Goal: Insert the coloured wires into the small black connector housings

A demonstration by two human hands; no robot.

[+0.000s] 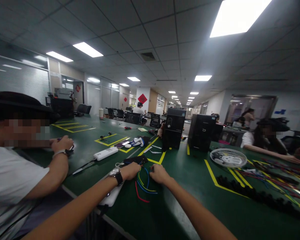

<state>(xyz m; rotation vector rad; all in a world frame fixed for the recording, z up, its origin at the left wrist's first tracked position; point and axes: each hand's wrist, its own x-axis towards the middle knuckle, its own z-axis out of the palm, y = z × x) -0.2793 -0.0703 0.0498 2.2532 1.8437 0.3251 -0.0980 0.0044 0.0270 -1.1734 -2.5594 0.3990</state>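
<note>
Red, blue and yellow insulation catches my eye first: a small bunch of loose wires (143,189) lies at the near side of the bench, between the person's two hands, tails fanned toward the edge. Their upper ends run into the left hand (131,170), whose fingers are closed on them, probably so the lengths can spread without slipping away. Across from it, the right hand (158,173) is just beside the bunch, fingertips drawn together; whether they pinch something small, I cannot tell.

Beneath the left hand sits a dark, flat piece of material (135,160), its kind unclear, and a white power strip (112,198) lies under the left forearm, crowding that side. A wristwatch (115,174) is buckled on the left wrist. Further along, another white power strip (106,153) has its dark cable trailing toward the neighbour in a white sleeve (20,173), whose arms rest close by.

Yellow tape (211,171) divides the green tabletop (185,200) into bays, seemingly to keep belongings apart. Two black computer towers, one nearer the middle (175,130) and one to its right (202,133), stand beyond the hands and block part of the far side. Off to the right are a round white basket (228,157) and a tangle of coloured wires (267,176), with another person leaning in behind.
</note>
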